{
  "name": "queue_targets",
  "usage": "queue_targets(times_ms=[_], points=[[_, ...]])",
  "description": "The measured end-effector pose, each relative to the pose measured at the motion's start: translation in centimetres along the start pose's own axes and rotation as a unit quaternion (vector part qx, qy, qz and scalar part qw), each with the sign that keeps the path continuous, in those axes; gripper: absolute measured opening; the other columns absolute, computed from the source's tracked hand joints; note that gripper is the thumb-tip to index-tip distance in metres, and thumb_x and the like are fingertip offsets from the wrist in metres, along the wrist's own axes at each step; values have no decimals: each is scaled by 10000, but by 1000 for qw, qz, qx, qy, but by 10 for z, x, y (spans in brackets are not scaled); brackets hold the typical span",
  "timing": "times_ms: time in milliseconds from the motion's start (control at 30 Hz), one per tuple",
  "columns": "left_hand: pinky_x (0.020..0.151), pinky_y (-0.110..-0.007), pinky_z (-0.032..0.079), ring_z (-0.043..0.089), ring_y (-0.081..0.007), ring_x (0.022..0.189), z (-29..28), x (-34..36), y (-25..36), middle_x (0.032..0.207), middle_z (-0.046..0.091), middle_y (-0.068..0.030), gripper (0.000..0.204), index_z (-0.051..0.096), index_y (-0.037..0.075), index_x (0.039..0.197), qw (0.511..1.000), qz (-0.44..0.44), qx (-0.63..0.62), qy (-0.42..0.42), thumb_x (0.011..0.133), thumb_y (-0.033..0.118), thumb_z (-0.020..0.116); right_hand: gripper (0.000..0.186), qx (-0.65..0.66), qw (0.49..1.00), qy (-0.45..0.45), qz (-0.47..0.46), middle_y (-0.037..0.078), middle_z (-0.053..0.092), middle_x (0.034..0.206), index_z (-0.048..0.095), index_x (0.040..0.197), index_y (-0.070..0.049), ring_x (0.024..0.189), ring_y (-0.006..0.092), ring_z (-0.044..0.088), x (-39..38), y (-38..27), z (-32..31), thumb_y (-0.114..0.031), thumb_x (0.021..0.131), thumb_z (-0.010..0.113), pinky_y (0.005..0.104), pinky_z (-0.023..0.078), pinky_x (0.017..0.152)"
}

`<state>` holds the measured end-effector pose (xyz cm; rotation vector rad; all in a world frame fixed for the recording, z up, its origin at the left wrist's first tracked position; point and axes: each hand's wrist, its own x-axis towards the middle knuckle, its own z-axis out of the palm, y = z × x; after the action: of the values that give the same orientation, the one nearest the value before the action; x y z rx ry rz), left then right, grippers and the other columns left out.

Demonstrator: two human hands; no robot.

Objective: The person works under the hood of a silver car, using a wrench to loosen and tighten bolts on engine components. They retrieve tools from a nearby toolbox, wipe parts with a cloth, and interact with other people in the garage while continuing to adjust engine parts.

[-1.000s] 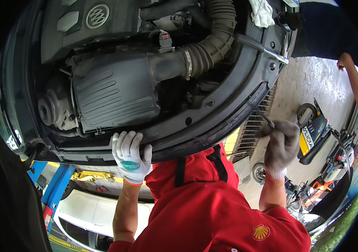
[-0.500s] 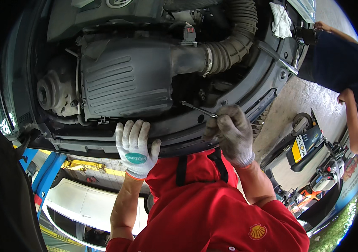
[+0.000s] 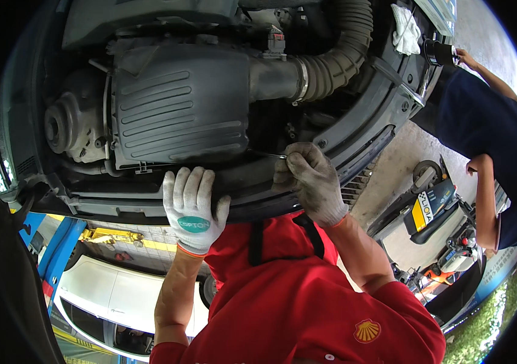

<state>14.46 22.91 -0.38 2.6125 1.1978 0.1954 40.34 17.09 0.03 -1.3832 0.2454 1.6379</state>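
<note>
My right hand [image 3: 312, 182], in a greyish-white work glove, is closed around a slim metal rod-like tool [image 3: 268, 155]. The rod points left, and its tip reaches the lower right corner of the black ribbed air filter housing [image 3: 179, 106]. What its tip meets there is too dark to make out. Resting flat on the car's front edge [image 3: 252, 194], below the housing, is my left hand [image 3: 194, 209]; it wears a matching glove, has its fingers stretched out and holds nothing.
A corrugated intake hose [image 3: 337, 54] curves up from the housing. White gloves or a rag [image 3: 405, 30] lie on the bay's right edge. Another person [image 3: 483, 121] in dark clothing stands at the right, one hand at a black cylinder [image 3: 440, 53]. A motorcycle [image 3: 431, 212] is behind.
My right hand has moved left with the metal tool, bringing its tip to the housing's corner. My left hand stays on the front edge. The other person has shifted slightly.
</note>
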Motion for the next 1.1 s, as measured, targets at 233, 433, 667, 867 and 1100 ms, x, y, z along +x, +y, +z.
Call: queue_targets(times_ms=[233,433,667,867,1100], points=[[1206,-624,375,566,-403,1330,1,-2,1,1377,629,-159,537,611,43,1402,1000,-3,4,3,953,332,672,194,6,1000,-8,-13,99,715,1036,600,1238,-43,868,197,734,-4,4,-1,-169,1094,634,386,663,776],[1202,-624,379,572,-404,1326,2,-1,2,1365,634,-163,534,611,40,1400,1000,-3,7,8,945,311,682,225,-2,1000,-12,-11,103,720,1057,608,1259,4,918,181,732,-7,0,1,-157,1103,603,350,663,826],[1204,-623,376,572,-409,1324,0,0,3,1369,633,-170,538,607,24,1400,1000,-3,0,3,936,284,688,216,-61,997,-23,-34,110,723,1024,603,1244,24,867,179,737,-5,3,-3,-135,1098,596,326,648,820],[1202,-623,376,572,-412,1322,-2,2,3,1367,633,-176,535,613,12,1393,1000,1,2,1,941,290,684,249,-159,985,-66,-10,113,733,1005,600,1264,18,858,172,741,-7,-21,6,-172,1103,608,314,635,785],[1204,-640,381,564,-416,1315,-5,2,12,1352,633,-181,528,621,0,1372,1000,10,23,1,940,292,703,461,60,973,-224,-4,118,780,1154,554,1393,-70,892,203,757,5,20,1,-447,1128,559,378,633,818]])
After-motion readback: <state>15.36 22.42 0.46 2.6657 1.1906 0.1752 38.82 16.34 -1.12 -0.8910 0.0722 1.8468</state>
